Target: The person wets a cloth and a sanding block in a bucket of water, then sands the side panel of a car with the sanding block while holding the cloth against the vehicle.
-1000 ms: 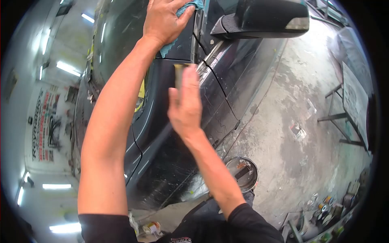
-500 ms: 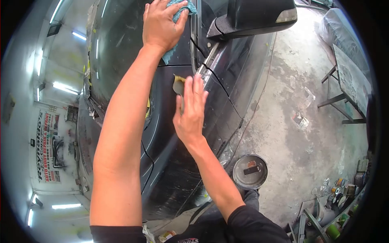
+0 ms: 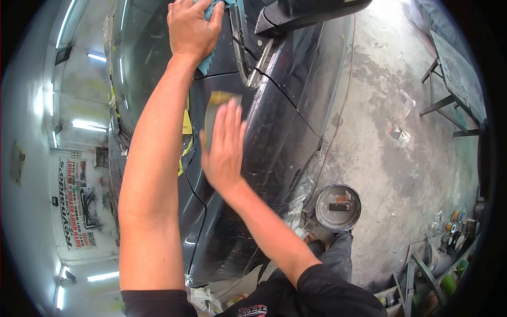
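Observation:
My left hand presses a blue cloth onto the dark car near the windshield's lower corner, fingers bent over it; part of the cloth shows below the palm. Lower down, my right hand lies over a folded sheet of sandpaper on the car's side panel. Its fingers are straight and close together, with the thumb along the sheet's left side. The sheet's yellowish top end sticks out past the fingertips, and the rest is under the hand. The black side mirror juts out at the upper right.
A round bucket with a dark block in it stands on the concrete floor near my legs. At right is a metal-legged table. Cans and tape rolls clutter the lower right. Yellow masking tape edges the car.
My right hand has slid with the sandpaper over the panel, down and to the left in view. The whole view has shifted slightly; my left hand remains on the cloth.

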The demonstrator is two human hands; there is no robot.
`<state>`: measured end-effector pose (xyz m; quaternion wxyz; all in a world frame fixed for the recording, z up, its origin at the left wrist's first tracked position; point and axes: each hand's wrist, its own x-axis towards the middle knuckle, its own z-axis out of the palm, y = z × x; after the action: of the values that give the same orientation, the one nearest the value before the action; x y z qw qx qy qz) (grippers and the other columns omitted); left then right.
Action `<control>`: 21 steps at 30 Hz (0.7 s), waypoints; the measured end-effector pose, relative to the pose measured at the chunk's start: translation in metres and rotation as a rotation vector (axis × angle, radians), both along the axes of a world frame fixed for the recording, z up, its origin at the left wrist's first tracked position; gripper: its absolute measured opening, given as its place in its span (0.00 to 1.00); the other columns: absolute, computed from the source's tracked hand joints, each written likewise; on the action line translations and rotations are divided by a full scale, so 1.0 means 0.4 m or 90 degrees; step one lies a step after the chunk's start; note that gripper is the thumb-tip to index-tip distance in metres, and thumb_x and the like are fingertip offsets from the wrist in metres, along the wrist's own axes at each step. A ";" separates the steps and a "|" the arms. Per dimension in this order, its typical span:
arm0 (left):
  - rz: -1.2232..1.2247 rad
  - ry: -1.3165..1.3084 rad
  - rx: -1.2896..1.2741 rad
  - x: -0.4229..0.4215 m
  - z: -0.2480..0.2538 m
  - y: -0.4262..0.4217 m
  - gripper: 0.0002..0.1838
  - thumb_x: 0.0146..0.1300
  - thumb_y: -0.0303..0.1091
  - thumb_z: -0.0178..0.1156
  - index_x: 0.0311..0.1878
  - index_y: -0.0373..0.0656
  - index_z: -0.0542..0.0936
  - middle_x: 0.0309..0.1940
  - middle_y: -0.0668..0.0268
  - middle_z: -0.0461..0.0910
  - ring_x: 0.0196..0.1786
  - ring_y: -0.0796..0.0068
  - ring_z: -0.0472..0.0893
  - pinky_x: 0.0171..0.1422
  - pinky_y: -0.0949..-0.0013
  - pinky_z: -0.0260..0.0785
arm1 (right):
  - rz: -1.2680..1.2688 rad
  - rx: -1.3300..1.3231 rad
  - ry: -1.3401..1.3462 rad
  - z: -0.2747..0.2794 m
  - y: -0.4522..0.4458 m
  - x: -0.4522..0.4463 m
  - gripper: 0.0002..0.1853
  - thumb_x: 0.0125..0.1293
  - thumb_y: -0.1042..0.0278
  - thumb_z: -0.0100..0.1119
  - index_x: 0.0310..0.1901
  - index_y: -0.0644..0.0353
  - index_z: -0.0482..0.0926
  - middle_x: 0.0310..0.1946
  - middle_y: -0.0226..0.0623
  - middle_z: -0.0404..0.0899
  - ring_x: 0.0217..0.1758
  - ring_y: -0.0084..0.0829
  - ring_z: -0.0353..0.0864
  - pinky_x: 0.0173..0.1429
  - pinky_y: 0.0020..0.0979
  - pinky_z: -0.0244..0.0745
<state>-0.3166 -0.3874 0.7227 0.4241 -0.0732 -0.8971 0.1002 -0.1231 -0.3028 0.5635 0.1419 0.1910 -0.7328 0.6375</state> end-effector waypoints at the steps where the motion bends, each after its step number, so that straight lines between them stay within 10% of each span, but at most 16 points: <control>1: 0.001 -0.006 0.000 0.002 0.003 0.002 0.16 0.68 0.37 0.68 0.56 0.45 0.92 0.70 0.47 0.81 0.76 0.39 0.74 0.82 0.47 0.63 | -0.024 -0.025 0.000 0.020 -0.007 -0.051 0.40 0.78 0.63 0.60 0.84 0.73 0.56 0.86 0.65 0.52 0.89 0.62 0.53 0.85 0.64 0.55; 21: 0.001 -0.006 0.004 0.004 0.004 0.013 0.16 0.69 0.37 0.67 0.57 0.44 0.91 0.69 0.45 0.82 0.75 0.38 0.75 0.82 0.47 0.64 | 0.091 -0.056 0.044 -0.051 0.074 0.010 0.39 0.83 0.59 0.53 0.82 0.81 0.54 0.84 0.74 0.49 0.88 0.70 0.51 0.86 0.65 0.50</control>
<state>-0.3151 -0.3820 0.7241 0.4202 -0.0711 -0.8994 0.0972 -0.1191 -0.2732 0.5432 0.1297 0.2579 -0.6832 0.6708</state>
